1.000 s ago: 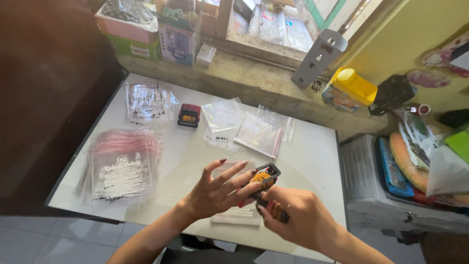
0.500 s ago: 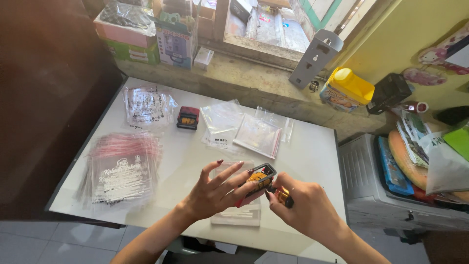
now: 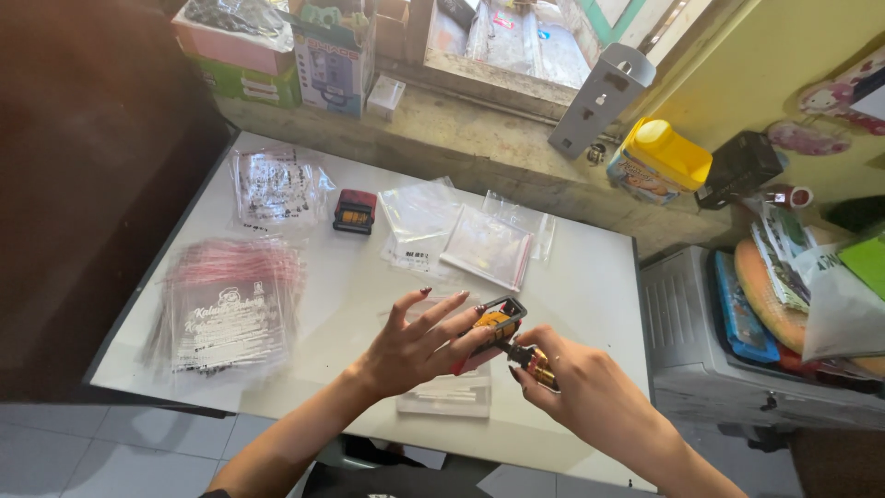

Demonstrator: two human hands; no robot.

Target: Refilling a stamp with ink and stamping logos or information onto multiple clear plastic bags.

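Lower centre of frame: your left hand [image 3: 415, 346] cradles the small red-and-black case [image 3: 493, 325] with fingers splayed, keeping its open face clear. Your right hand [image 3: 576, 387] pinches the amber piece [image 3: 535, 361] at its mouth. Spare case [image 3: 356, 211] sits upper left.

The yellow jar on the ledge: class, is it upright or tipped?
Tipped. The yellow jar leans sideways on the ledge, its lid higher than its base.

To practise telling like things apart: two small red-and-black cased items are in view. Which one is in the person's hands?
The nearer red-and-black case, propped against the left hand with the right hand at its end; the other case lies untouched farther up the white table.
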